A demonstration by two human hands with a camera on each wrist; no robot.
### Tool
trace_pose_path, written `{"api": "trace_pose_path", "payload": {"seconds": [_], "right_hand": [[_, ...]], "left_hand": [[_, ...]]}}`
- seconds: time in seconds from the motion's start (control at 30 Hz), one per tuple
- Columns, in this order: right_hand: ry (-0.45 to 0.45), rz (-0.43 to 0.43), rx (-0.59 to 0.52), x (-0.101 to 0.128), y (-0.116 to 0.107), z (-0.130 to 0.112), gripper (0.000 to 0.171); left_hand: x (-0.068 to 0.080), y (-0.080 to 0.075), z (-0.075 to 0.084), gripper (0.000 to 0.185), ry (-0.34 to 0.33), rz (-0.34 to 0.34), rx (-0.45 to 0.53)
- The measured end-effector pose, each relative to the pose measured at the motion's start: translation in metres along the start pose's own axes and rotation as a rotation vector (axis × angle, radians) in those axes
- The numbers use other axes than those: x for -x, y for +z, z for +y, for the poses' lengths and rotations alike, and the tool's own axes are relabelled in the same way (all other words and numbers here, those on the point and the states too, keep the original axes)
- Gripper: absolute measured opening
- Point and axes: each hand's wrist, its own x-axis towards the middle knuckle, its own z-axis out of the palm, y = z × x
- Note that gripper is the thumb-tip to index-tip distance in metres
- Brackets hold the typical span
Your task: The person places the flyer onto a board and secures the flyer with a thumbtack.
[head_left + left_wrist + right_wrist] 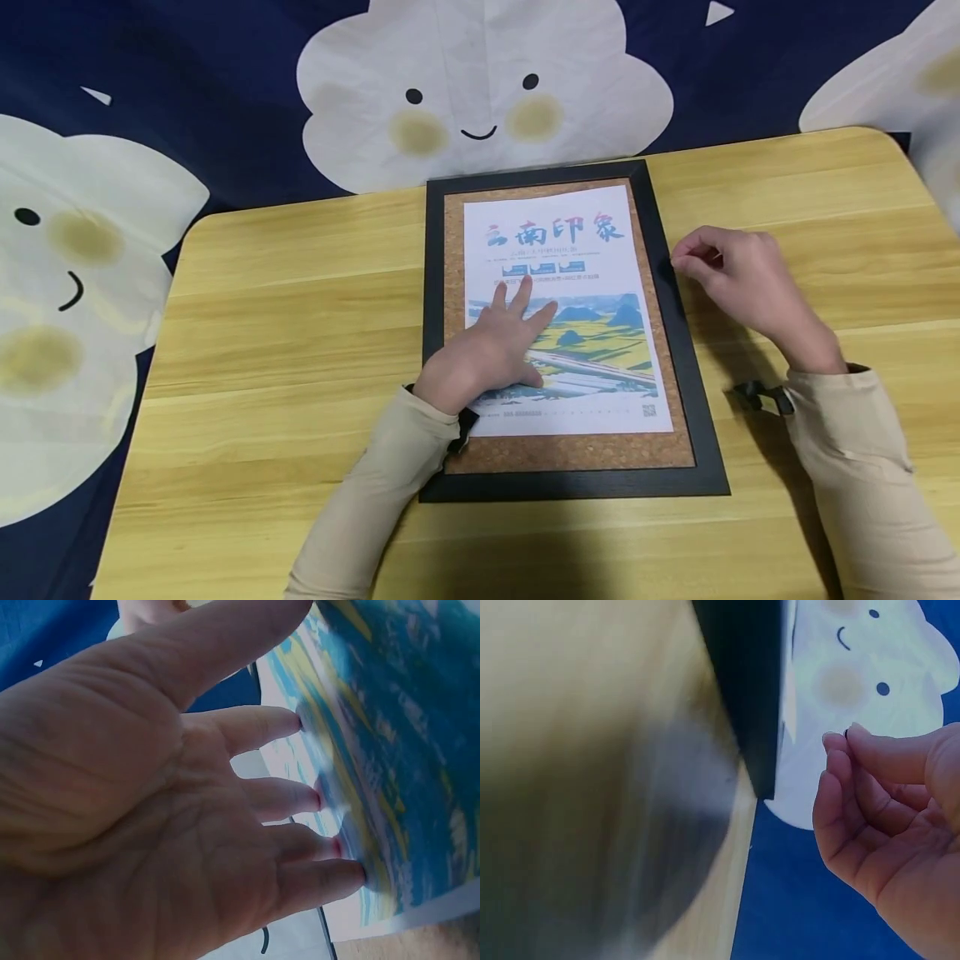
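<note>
A black picture frame (570, 483) with a cork backing (570, 452) lies flat on the wooden table (300, 292). A printed poster (585, 242) with a landscape picture lies on the cork. My left hand (517, 312) presses flat on the poster's lower left, fingers straight and spread. In the left wrist view those fingertips (319, 799) touch the poster (405, 750). My right hand (697, 257) hovers just right of the frame's right rail, thumb and forefinger pinched. The right wrist view shows a tiny dark object (846, 733) between the fingertips of that hand (840, 746), beside the frame's corner (742, 675).
A dark blue cloth (225, 100) printed with smiling white clouds hangs behind and around the table. Bare wood shows on both sides of the frame. The table's far edge runs just behind the frame's top.
</note>
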Motion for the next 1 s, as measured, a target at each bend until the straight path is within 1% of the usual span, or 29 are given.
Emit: {"api": "trace_pose_path", "payload": {"seconds": [0.17, 0.3, 0.43, 0.67, 0.87, 1.0], "right_hand": [[-0.023, -0.012, -0.05, -0.007, -0.001, -0.01, 0.007], [-0.051, -0.013, -0.081, -0.014, -0.001, -0.016, 0.007], [-0.054, -0.027, -0.123, -0.022, 0.0, -0.021, 0.007], [0.001, -0.056, -0.253, -0.041, 0.006, -0.025, 0.008], [0.031, -0.075, -0.335, -0.056, 0.013, -0.031, 0.009], [0.053, -0.111, -0.363, -0.067, 0.019, -0.034, 0.012]], "left_hand": [[0.0, 0.003, 0.003, 0.099, -0.02, -0.018, 0.011], [-0.001, 0.004, 0.004, 0.1, -0.014, -0.02, 0.015], [-0.001, 0.005, 0.004, 0.101, -0.011, -0.016, 0.017], [-0.002, 0.005, 0.003, 0.102, -0.004, -0.003, 0.007], [-0.003, 0.005, 0.001, 0.103, -0.009, 0.007, 0.014], [-0.004, 0.005, 0.0, 0.105, -0.018, 0.024, -0.002]]}}
